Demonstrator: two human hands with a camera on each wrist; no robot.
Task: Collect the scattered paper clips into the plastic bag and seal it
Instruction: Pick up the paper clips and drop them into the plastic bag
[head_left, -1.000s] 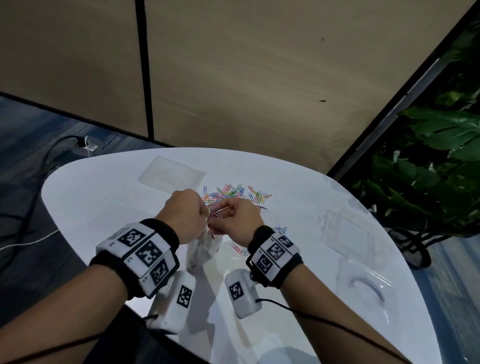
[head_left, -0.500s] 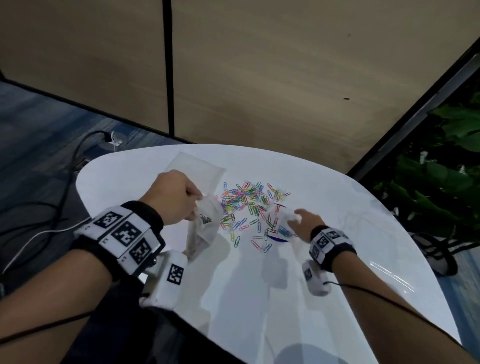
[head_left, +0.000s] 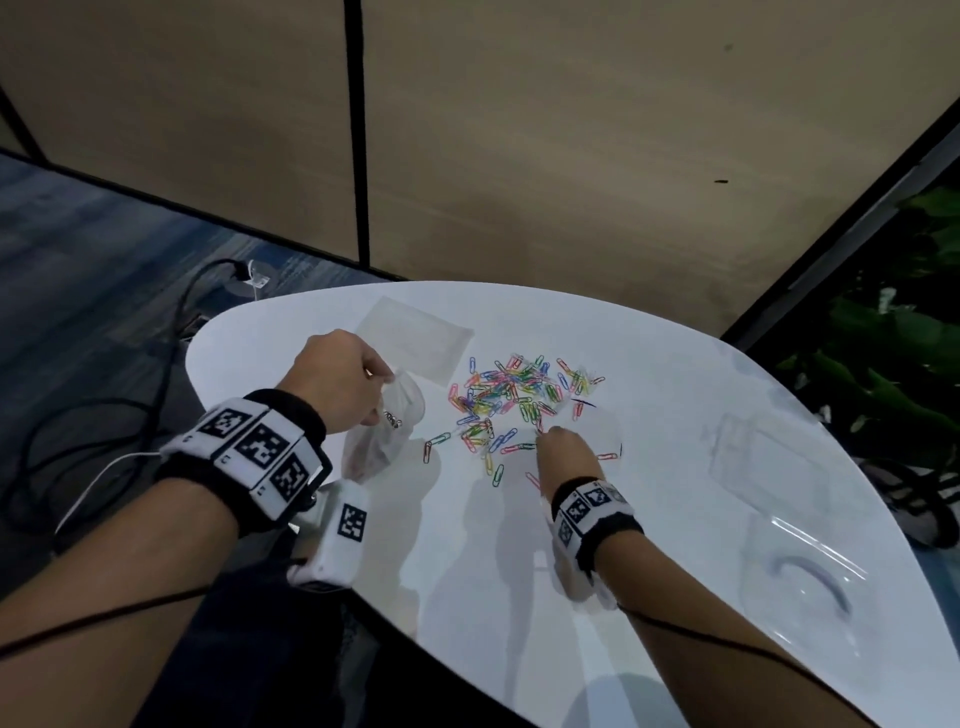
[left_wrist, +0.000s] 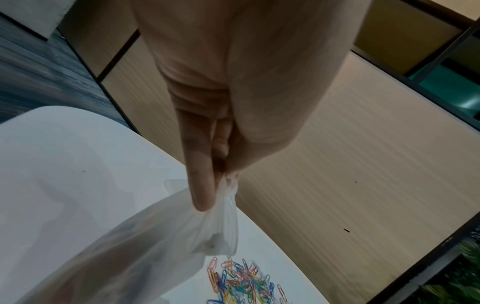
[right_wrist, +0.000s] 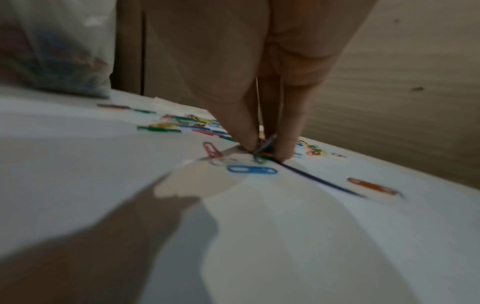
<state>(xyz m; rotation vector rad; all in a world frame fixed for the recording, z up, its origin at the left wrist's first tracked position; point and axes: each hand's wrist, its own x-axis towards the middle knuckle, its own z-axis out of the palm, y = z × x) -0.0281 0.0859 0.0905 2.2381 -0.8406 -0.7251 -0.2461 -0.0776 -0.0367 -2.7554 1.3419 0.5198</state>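
Left of centre in the head view, the left hand pinches the bunched rim of the plastic bag, which hangs down to the white table with some clips inside. The paper clips lie scattered mid-frame; at their lower edge the right hand pinches a few clips against the table

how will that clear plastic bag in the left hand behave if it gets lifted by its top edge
Likely floppy: the clear plastic bag sags and creases below where the left hand pinches its rim. Probably bottom-heavy, since coloured paper clips already sit low inside. Its mouth may collapse unless held open.
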